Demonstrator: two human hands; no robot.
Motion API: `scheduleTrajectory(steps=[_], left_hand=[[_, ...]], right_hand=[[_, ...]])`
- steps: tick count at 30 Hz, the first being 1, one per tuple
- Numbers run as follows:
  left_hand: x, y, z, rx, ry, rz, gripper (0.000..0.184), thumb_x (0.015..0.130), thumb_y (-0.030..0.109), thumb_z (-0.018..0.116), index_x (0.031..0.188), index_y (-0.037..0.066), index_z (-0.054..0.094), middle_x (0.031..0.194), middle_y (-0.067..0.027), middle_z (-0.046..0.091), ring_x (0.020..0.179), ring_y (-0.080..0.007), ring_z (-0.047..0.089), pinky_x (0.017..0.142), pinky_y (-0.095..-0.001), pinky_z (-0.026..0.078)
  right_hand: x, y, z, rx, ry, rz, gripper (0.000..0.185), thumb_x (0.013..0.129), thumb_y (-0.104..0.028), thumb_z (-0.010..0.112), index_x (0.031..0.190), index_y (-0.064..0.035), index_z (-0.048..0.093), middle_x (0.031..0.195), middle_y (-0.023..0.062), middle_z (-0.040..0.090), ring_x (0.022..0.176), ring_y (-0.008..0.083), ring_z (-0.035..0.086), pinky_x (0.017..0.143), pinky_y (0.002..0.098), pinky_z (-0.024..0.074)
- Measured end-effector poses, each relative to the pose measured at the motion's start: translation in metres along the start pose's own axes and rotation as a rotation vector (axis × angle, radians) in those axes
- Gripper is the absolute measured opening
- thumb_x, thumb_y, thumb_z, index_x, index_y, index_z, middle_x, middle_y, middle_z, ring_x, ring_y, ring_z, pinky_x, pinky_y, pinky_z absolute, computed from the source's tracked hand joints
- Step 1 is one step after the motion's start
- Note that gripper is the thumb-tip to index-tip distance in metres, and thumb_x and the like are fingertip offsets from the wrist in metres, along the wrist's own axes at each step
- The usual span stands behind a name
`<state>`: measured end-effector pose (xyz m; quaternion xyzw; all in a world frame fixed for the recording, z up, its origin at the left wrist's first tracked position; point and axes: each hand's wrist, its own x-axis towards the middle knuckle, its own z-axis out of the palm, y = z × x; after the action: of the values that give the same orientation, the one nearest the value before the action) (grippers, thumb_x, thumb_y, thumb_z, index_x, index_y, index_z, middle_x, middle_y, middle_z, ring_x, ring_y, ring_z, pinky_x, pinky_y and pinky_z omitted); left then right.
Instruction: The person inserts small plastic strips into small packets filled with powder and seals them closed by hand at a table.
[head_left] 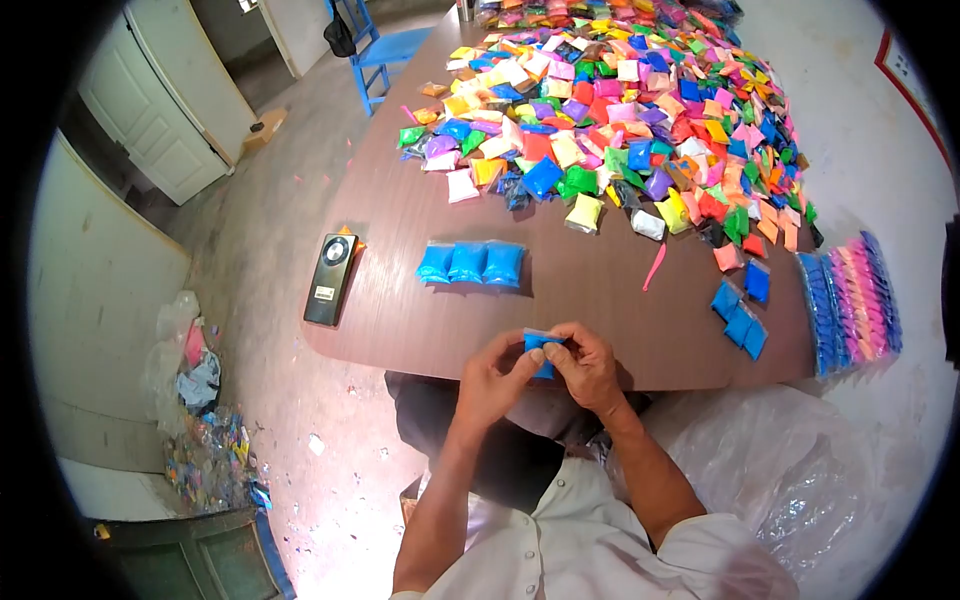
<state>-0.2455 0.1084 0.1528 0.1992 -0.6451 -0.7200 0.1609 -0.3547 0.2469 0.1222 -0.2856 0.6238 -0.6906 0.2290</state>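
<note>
A brown table [590,295] stood on a grey floor [290,215]. At its near edge, the left hand [492,378] and right hand [588,368] both pinched a small blue sachet [537,341] between thumbs and fingers. Beyond it lay three blue sachets [469,263] in a row, a smartphone [333,280] to their left, loose blue sachets [738,325] rightward, and a multicoloured sachet heap [620,120] farther off.

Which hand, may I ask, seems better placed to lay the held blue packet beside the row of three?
Probably the left hand: the right hand also pinches the blue packet, but the left is nearer the three-packet row.
</note>
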Motion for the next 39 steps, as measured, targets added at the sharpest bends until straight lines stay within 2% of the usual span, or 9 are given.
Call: scheduleTrajectory(steps=[2, 4, 10, 15, 23, 25, 32, 36, 39], left_hand=[[0.001, -0.006, 0.000, -0.032, 0.013, 0.005, 0.024, 0.099, 0.013, 0.072, 0.118, -0.002, 0.071, 0.098, -0.0047, 0.074, 0.090, -0.0097, 0.066, 0.082, -0.0262, 0.054], [0.001, -0.011, 0.000, -0.021, 0.053, -0.019, 0.021, 0.099, 0.015, 0.071, 0.115, 0.000, 0.073, 0.097, 0.0018, 0.071, 0.089, -0.0068, 0.063, 0.081, -0.0233, 0.051], [0.002, -0.023, -0.002, -0.162, 0.092, 0.047, 0.014, 0.099, 0.013, 0.071, 0.106, 0.001, 0.074, 0.093, 0.0026, 0.071, 0.086, -0.0045, 0.061, 0.076, -0.0231, 0.051], [0.001, -0.008, 0.001, -0.102, 0.078, 0.036, 0.015, 0.098, 0.013, 0.073, 0.108, 0.002, 0.074, 0.094, 0.0024, 0.072, 0.085, -0.0050, 0.062, 0.076, -0.0228, 0.051], [0.001, -0.016, -0.003, -0.075, 0.103, -0.003, 0.016, 0.099, 0.016, 0.073, 0.107, 0.002, 0.074, 0.091, 0.0039, 0.069, 0.082, -0.0050, 0.060, 0.074, -0.0216, 0.048], [0.003, -0.024, -0.004, -0.085, 0.124, 0.088, 0.015, 0.101, 0.016, 0.071, 0.105, 0.002, 0.074, 0.091, 0.0046, 0.068, 0.083, -0.0044, 0.058, 0.074, -0.0208, 0.047], [0.003, -0.021, -0.005, -0.137, 0.102, 0.078, 0.015, 0.102, 0.015, 0.070, 0.108, 0.002, 0.073, 0.094, 0.0038, 0.069, 0.085, -0.0044, 0.059, 0.075, -0.0210, 0.047], [0.001, -0.003, 0.000, -0.037, 0.056, -0.029, 0.017, 0.101, 0.015, 0.070, 0.111, 0.002, 0.073, 0.097, 0.0024, 0.071, 0.088, -0.0060, 0.062, 0.078, -0.0225, 0.050], [0.003, -0.013, -0.003, 0.018, 0.023, -0.043, 0.019, 0.101, 0.016, 0.071, 0.113, 0.001, 0.074, 0.099, 0.0016, 0.071, 0.089, -0.0067, 0.063, 0.079, -0.0233, 0.051]], right_hand=[[0.000, 0.001, 0.001, -0.015, 0.001, -0.008, 0.016, 0.099, -0.006, 0.067, 0.114, -0.0014, 0.065, 0.100, 0.0025, 0.068, 0.093, 0.0094, 0.063, 0.082, 0.0268, 0.0530], [0.001, 0.001, 0.001, -0.032, 0.002, -0.016, 0.016, 0.098, -0.006, 0.067, 0.114, -0.0014, 0.066, 0.099, 0.0024, 0.068, 0.092, 0.0095, 0.063, 0.081, 0.0267, 0.0531], [0.003, -0.002, 0.004, -0.099, -0.012, 0.002, 0.017, 0.097, -0.008, 0.067, 0.114, -0.0010, 0.067, 0.097, 0.0035, 0.069, 0.089, 0.0104, 0.064, 0.079, 0.0279, 0.0539], [0.001, -0.008, 0.007, -0.013, 0.020, -0.006, 0.017, 0.097, -0.008, 0.068, 0.112, -0.0013, 0.068, 0.095, 0.0035, 0.069, 0.087, 0.0101, 0.064, 0.077, 0.0280, 0.0536], [0.002, -0.002, 0.004, -0.100, -0.028, 0.018, 0.018, 0.095, -0.009, 0.071, 0.111, -0.0014, 0.069, 0.094, 0.0043, 0.070, 0.087, 0.0106, 0.065, 0.078, 0.0284, 0.0544], [0.003, -0.006, 0.006, -0.117, -0.016, 0.002, 0.019, 0.094, -0.010, 0.071, 0.111, -0.0012, 0.069, 0.094, 0.0053, 0.070, 0.087, 0.0110, 0.066, 0.079, 0.0287, 0.0546], [0.003, 0.003, 0.005, -0.145, 0.008, 0.020, 0.019, 0.095, -0.013, 0.072, 0.110, -0.0008, 0.070, 0.095, 0.0081, 0.072, 0.087, 0.0123, 0.067, 0.080, 0.0301, 0.0548], [0.001, -0.001, 0.004, -0.023, 0.039, 0.020, 0.020, 0.095, -0.015, 0.073, 0.108, -0.0004, 0.070, 0.095, 0.0095, 0.072, 0.086, 0.0156, 0.067, 0.080, 0.0312, 0.0544], [0.002, 0.007, 0.003, -0.093, 0.067, 0.015, 0.020, 0.095, -0.016, 0.073, 0.108, -0.0003, 0.070, 0.096, 0.0099, 0.072, 0.085, 0.0164, 0.067, 0.079, 0.0312, 0.0540]])
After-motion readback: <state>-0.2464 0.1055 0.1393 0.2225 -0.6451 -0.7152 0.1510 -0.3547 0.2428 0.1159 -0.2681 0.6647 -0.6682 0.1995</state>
